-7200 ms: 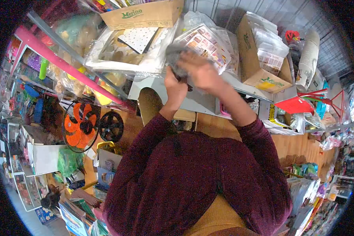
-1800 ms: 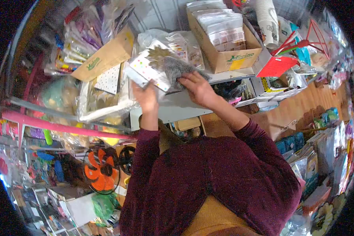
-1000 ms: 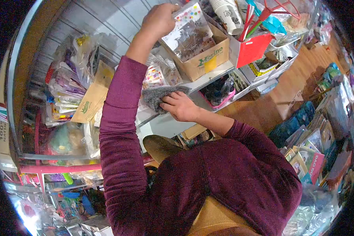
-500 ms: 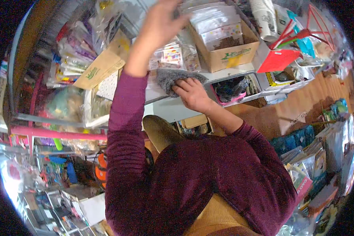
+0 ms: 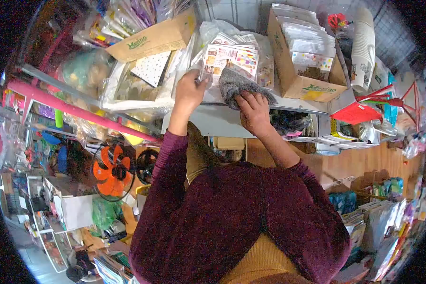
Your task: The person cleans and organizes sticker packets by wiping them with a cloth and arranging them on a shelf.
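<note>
A grey fuzzy cloth [image 5: 232, 87] is bunched under my right hand [image 5: 255, 111], whose fingers are closed on it at the shelf's front edge. The cloth overlaps the lower side of a pile of printed sticker-like sheets [image 5: 217, 59] in clear plastic. My left hand [image 5: 189, 93] is at the left border of this pile, fingers loosely bent and thumb apart from them. Left of that hand, a white tray-like box [image 5: 110, 97] holds a dotted white card [image 5: 151, 68].
A Merino carton [image 5: 317, 90] with packed sleeves stands right of the sheets; another Merino carton [image 5: 146, 41] leans at left. Stacked paper cups [image 5: 363, 52] and a red box [image 5: 357, 111] are farther right. A pink rail [image 5: 85, 112] and an orange fan [image 5: 112, 170] are at left.
My left hand has come down from above the shelf to the edge of the sheets. My right hand still holds the cloth. The view has shifted, showing more of the shelf.
</note>
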Tool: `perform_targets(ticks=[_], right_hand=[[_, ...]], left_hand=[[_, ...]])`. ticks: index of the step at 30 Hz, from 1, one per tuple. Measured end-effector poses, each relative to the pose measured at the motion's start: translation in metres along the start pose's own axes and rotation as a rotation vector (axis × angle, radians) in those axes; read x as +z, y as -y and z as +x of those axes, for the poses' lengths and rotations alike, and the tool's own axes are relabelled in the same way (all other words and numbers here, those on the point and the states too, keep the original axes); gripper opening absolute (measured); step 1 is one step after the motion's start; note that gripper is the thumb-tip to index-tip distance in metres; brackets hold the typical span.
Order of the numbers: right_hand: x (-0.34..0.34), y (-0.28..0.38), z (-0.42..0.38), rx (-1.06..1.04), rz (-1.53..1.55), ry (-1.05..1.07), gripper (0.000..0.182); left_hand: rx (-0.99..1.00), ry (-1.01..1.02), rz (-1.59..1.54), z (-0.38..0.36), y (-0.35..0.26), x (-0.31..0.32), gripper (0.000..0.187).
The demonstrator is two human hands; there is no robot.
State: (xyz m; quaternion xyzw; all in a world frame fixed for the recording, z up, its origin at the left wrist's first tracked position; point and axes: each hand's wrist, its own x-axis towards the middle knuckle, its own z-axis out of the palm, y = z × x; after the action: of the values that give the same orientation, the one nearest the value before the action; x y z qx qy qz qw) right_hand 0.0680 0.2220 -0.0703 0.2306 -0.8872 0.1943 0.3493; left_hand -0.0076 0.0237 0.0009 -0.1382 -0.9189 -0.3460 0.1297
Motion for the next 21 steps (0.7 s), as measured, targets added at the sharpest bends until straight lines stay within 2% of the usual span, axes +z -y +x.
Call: perform_targets(ticks=[1,3,8,10,11,13,15,17,18,20,21], right_hand=[[0.000,0.000,0.000,-0.007,-0.005,-0.012,0.042],[0.001,0.000,0.001,-0.020,-0.012,-0.025,0.043],[0.004,-0.001,0.000,-0.004,-0.029,-0.026,0.041],[0.002,-0.001,-0.001,0.004,-0.031,-0.014,0.041],[0.002,0.000,-0.002,0.008,-0.029,-0.002,0.041],[0.002,0.000,-0.001,-0.001,-0.023,-0.020,0.041],[0.003,0.000,-0.001,-0.016,-0.017,-0.038,0.041],[0.003,-0.001,-0.002,-0.005,-0.007,-0.029,0.041],[0.002,-0.001,-0.001,-0.008,-0.008,-0.031,0.041],[0.001,-0.001,-0.001,-0.006,-0.012,-0.015,0.041],[0.000,0.000,-0.002,-0.005,-0.014,-0.014,0.041]], left_hand=[[-0.012,-0.006,-0.006,-0.002,-0.001,0.004,0.035],[0.108,-0.097,0.114,0.001,-0.001,0.010,0.036],[0.115,-0.149,0.024,0.001,-0.001,0.020,0.035],[0.185,-0.349,-0.127,-0.001,-0.007,0.019,0.032],[0.181,-0.347,-0.125,-0.001,-0.008,0.015,0.032],[-0.042,-0.188,-0.386,-0.002,-0.011,0.005,0.031],[0.012,-0.204,-0.370,-0.002,-0.004,0.004,0.028],[-0.015,-0.009,-0.337,-0.001,0.005,0.006,0.024],[-0.013,-0.013,-0.338,0.000,0.003,0.004,0.024],[-0.146,0.043,-0.107,-0.001,-0.004,0.000,0.023],[-0.145,0.044,-0.110,-0.002,-0.005,0.002,0.023]])
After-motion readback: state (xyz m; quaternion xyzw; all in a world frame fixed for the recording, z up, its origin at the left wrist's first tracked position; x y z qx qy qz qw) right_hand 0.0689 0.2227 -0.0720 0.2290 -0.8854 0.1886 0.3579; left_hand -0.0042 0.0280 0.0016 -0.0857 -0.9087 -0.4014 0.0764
